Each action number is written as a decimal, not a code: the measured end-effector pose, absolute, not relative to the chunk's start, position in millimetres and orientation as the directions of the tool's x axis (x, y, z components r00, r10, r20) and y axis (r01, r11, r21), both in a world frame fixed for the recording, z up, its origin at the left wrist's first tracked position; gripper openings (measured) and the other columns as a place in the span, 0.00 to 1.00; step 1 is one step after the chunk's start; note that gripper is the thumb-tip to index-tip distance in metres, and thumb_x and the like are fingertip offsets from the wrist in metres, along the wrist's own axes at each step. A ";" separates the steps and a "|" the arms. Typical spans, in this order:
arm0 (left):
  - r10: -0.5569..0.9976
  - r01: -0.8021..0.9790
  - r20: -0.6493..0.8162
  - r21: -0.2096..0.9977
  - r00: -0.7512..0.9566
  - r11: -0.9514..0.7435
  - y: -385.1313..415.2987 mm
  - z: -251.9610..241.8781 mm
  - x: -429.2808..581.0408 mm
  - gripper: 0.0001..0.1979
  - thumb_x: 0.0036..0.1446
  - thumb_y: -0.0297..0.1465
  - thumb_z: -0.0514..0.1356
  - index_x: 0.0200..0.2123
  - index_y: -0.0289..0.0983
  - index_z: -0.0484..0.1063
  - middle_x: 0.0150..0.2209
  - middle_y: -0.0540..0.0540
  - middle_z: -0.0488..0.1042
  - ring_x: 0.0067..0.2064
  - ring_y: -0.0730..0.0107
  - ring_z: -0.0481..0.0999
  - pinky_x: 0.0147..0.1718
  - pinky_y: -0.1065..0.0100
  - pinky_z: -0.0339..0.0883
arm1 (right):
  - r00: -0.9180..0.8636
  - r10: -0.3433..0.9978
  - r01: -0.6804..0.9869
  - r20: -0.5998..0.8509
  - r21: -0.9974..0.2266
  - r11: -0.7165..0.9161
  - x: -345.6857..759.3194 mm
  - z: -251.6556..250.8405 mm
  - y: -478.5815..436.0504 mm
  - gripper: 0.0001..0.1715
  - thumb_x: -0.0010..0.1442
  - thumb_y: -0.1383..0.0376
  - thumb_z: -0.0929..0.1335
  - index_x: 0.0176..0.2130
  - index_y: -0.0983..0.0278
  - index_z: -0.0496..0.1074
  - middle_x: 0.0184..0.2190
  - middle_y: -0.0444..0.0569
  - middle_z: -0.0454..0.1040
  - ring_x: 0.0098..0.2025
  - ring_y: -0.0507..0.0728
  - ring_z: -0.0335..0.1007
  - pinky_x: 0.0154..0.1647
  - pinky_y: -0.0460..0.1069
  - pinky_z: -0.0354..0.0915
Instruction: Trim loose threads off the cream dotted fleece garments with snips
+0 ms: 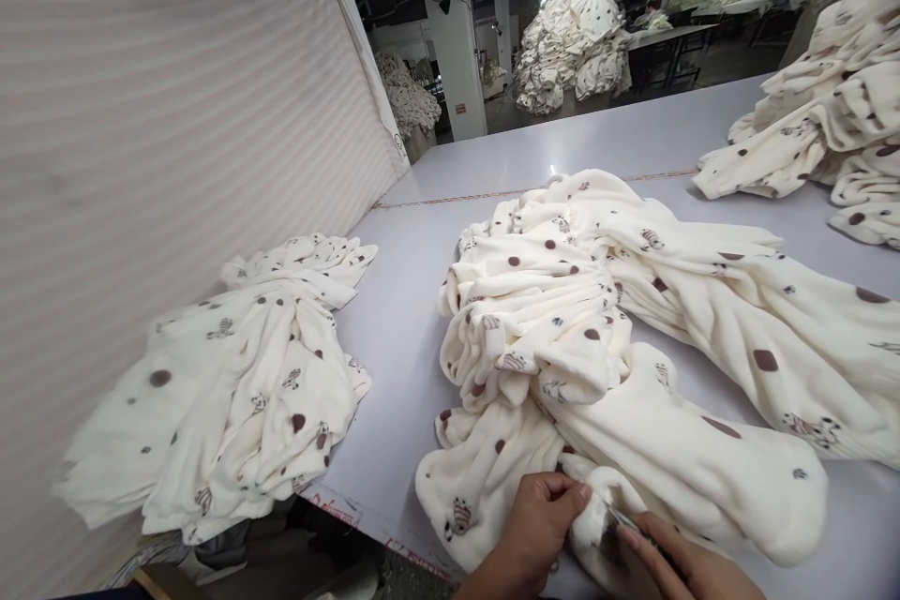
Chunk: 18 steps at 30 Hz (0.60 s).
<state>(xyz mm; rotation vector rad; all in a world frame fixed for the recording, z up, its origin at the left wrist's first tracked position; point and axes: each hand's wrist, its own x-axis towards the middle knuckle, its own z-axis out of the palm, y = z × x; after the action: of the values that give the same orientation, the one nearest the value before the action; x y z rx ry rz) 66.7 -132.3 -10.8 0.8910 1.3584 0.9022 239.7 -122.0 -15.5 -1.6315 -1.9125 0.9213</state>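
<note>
At the near edge of the grey table [422, 337], the left hand [538, 520] pinches a fold of the cream fleece garment [633, 375], fingers clenched on it. The right hand [675, 562] grips a small metal tool [622, 517] against the same fold. The fleece is cream with brown dots and small animal prints. Two more heaps lie on the table: one left [232, 394], one far right [830, 112].

Cream fleece garment [633, 366], brown dots
</note>
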 end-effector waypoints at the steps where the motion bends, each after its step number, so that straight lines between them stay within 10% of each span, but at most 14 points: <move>1: 0.939 0.031 -0.344 0.939 0.017 0.344 -133.8 -8.3 63.5 0.14 0.47 0.39 0.57 0.23 0.33 0.68 0.25 0.48 0.66 0.27 0.73 0.62 0.28 0.70 0.57 | -0.163 0.984 0.661 -0.069 -0.748 0.057 241.4 -15.7 -119.5 0.25 0.53 0.43 0.59 0.32 0.56 0.72 0.22 0.44 0.76 0.30 0.58 0.73 0.29 0.47 0.66; 4: 0.973 0.204 -0.199 0.964 0.116 0.173 -137.8 -4.0 41.9 0.04 0.43 0.31 0.58 0.23 0.36 0.67 0.34 0.45 0.70 0.37 0.67 0.66 0.39 0.69 0.59 | -0.099 0.993 0.629 -0.067 -0.778 0.010 248.7 -15.9 -112.4 0.25 0.53 0.43 0.58 0.31 0.57 0.71 0.22 0.43 0.75 0.31 0.57 0.72 0.30 0.46 0.65; 10: 0.936 0.598 -0.255 0.799 0.242 0.063 -134.9 -14.9 6.8 0.07 0.36 0.24 0.58 0.14 0.37 0.62 0.17 0.52 0.58 0.27 0.66 0.63 0.35 0.62 0.58 | -0.116 0.982 0.541 -0.150 -0.838 -0.064 264.3 -15.1 -98.5 0.24 0.57 0.45 0.56 0.29 0.58 0.68 0.28 0.43 0.75 0.37 0.57 0.70 0.39 0.47 0.63; 18: 0.870 0.702 -0.374 0.710 0.323 0.045 -142.3 -13.5 107.3 0.21 0.46 0.50 0.57 0.25 0.38 0.75 0.16 0.46 0.65 0.27 0.57 0.69 0.31 0.62 0.60 | -0.197 0.961 0.470 -0.193 -0.879 -0.081 270.9 -4.4 -89.0 0.23 0.57 0.47 0.58 0.29 0.59 0.70 0.30 0.43 0.75 0.38 0.56 0.69 0.39 0.46 0.63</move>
<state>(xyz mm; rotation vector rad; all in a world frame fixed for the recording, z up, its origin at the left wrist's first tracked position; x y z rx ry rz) 107.3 -142.3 -13.5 1.7009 1.4265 0.2364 270.9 -89.0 -4.4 -1.5496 -1.6805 1.2375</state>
